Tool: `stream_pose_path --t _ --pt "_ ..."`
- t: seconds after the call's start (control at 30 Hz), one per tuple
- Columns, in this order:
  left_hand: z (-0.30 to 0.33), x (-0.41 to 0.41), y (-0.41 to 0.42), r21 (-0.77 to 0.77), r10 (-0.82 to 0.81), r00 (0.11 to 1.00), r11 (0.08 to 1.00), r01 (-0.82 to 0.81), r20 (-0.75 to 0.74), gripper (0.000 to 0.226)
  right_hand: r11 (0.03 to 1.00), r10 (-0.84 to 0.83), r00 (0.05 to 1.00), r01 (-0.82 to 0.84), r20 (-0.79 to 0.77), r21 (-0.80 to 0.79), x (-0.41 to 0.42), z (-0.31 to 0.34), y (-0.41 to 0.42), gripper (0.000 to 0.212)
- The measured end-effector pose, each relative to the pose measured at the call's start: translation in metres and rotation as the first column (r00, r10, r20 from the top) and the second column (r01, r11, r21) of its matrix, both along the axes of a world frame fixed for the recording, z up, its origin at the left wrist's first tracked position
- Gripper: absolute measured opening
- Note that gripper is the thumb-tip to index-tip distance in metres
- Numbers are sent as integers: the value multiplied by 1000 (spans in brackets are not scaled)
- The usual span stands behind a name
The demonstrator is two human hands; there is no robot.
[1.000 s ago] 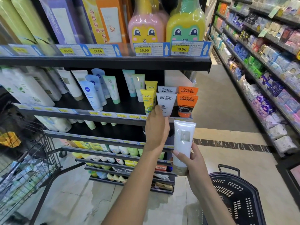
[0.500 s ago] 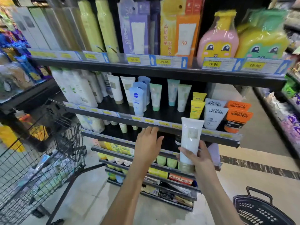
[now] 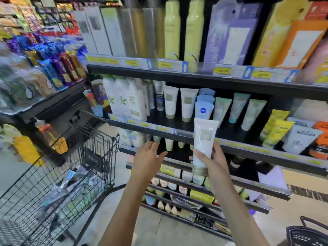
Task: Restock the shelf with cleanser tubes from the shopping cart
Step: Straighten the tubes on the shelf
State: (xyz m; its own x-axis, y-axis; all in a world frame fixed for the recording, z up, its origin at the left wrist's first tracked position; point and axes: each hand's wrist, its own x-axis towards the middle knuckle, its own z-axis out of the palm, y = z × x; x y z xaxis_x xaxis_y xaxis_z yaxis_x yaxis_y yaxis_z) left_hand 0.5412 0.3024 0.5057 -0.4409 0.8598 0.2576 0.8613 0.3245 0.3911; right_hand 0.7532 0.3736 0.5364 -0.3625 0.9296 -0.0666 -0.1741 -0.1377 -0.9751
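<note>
White plastic with a gold cap at the bottom: a cleanser tube (image 3: 204,142), held cap-down and upright, pinched near its lower end by the right hand (image 3: 211,160), thumb on the near face, fingers wrapped behind. Raised in front of the black lip of the middle shelf (image 3: 248,144), not yet on it. Farther back and a little left on that shelf, 2 matching white tubes (image 3: 179,103) standing cap-down side by side, with bare black board in front of them. Just right of those, a stack of blue Nivea tubes (image 3: 204,106). Left hand (image 3: 149,157) empty, fingers spread and relaxed, hovering near the shelf edge to the left of the held tube, touching nothing as far as can be told. Wire shopping cart (image 3: 58,174) down at the left, more packets inside, blurred beyond naming.

Likely step: placing, with the tube already out of the cart and carried up to shelf height. Next move probably calls for lifting over the lip, shifting left and far to line up with the 2 matching tubes, then setting down on the cap so as to stand upright without nudging the Nivea stack.
</note>
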Motion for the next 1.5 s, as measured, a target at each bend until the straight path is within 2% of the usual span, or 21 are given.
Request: stream_pose_path --t 0.2,0.57,0.73,1.0,1.1,1.37,1.5 --pt "-5 -51 11 28 -26 999 999 27 -43 47 998 -25 999 24 24 50 -52 8 16 53" --pt "-15 -137 80 164 -92 960 977 139 -266 49 988 -108 994 104 30 118 -138 8 77 50" --pt "-27 -163 102 209 -149 907 946 246 -393 37 975 -158 984 142 84 171 -167 9 96 54" --pt "-38 -179 103 209 -244 876 912 354 -417 25 935 -284 943 232 175 267 -188 11 101 52" --pt "-37 -184 102 216 -281 869 895 391 -408 21 913 -341 899 247 275 325 -196 10 99 49" --pt "-34 -191 101 202 -372 871 872 446 -321 31 877 -413 768 188 490 443 -218 10 102 53" --pt "-31 -191 97 219 -385 863 858 465 -327 35 861 -456 634 136 625 490 -222 1 97 56"
